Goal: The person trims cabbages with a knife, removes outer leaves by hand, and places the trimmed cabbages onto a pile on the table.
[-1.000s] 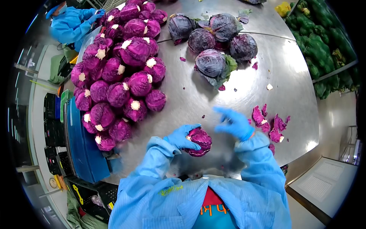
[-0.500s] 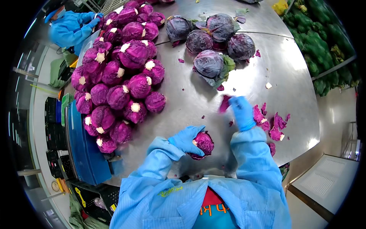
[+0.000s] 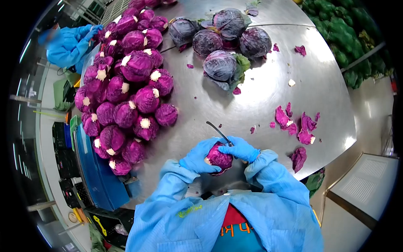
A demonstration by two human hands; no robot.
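Near the table's front edge, my left hand (image 3: 200, 156), in a blue glove, is wrapped round the left side of a small red cabbage (image 3: 220, 158). My right hand (image 3: 240, 149), gloved too, is closed at the cabbage's upper right and holds a thin curved knife (image 3: 219, 132), whose blade points up and left. Its handle is mostly hidden in the fingers. To the left lies a big pile of purple cabbages (image 3: 138, 66) with pale cut stems. Darker cabbages with outer leaves (image 3: 221, 67) sit at the table's back.
Torn purple leaves (image 3: 299, 159) and scraps lie on the steel table (image 3: 260, 101) at the right. A blue bin (image 3: 100, 172) stands at the left edge. Green net sacks (image 3: 336, 33) are at the back right. A person in blue (image 3: 67, 47) stands at the far left.
My right hand has dropped a purple leaf and come back to the cabbage, now with the curved knife in it. My left hand has kept its hold. The view has shifted slightly.
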